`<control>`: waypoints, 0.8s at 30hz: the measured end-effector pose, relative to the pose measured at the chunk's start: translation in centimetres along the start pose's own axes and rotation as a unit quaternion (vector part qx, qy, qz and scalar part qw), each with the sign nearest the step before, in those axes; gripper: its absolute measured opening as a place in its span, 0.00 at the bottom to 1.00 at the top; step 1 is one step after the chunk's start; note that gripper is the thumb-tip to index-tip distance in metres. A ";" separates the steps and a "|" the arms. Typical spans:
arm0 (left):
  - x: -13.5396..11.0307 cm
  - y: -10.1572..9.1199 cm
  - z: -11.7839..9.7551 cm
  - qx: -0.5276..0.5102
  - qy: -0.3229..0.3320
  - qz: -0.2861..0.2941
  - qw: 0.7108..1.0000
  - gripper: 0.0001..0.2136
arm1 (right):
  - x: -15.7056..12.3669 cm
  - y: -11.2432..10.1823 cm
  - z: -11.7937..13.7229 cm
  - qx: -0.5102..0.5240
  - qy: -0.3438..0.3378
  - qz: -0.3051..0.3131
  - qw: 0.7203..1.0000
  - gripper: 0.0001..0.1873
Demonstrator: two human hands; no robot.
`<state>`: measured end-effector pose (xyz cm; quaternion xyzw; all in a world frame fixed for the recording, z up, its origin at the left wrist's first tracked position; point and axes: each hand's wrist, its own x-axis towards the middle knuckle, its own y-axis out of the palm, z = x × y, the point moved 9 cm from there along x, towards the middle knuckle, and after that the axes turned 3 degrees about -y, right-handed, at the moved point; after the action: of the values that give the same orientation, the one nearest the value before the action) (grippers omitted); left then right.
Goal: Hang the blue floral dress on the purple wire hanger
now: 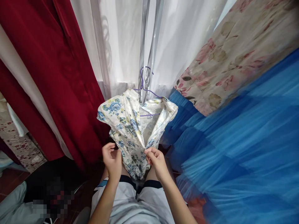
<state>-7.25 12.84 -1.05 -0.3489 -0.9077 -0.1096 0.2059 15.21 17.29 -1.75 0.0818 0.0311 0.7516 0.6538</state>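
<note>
A sleeveless-looking floral blouse (130, 127), white with blue flowers and green-yellow leaves, hangs in front of me on a thin purple hanger (141, 81). Its front falls open in a V down to about the middle. At the bottom of that V, my right hand (155, 158) pinches the opening's edge between thumb and fingers; any small fastener there is too small to make out. My left hand (113, 160) is beside the blouse's left side, its fingers curved and apart from the thumb, which is close to the cloth.
White curtain-like cloth (123, 40) hangs behind, with grey ribbons around the hook. Dark red drapes (77, 84) are at left. On the right hang floral fabric (217, 68) and blue tulle (245, 137). A partly blurred-out dark shape and grey cloth (14, 202) occupy the lower left.
</note>
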 end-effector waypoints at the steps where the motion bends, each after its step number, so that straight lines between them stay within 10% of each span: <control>1: -0.8 1.9 -0.7 0.011 0.019 0.086 0.996 0.15 | -0.3 0.6 0.0 0.001 0.001 0.012 1.000 0.15; 4: -3.6 6.5 -2.0 0.013 0.027 0.278 0.960 0.05 | -0.8 2.6 1.0 -0.001 -0.007 0.048 0.999 0.14; 12: -1.6 8.9 -5.3 0.114 0.058 0.403 0.906 0.06 | 6.7 3.4 11.7 0.093 -0.093 0.037 0.991 0.13; 19: -3.1 7.6 -3.8 0.185 0.028 0.466 0.865 0.06 | 11.8 6.2 18.6 0.133 -0.165 0.049 0.976 0.14; 24: 1.2 7.7 -4.9 0.025 0.006 0.381 0.924 0.11 | 9.9 5.5 17.6 0.103 -0.215 0.015 0.971 0.13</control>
<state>-1.38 17.52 4.28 -0.6626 -0.7074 -0.0026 0.2461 11.40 25.22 17.19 0.3091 -0.0337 0.7186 0.6221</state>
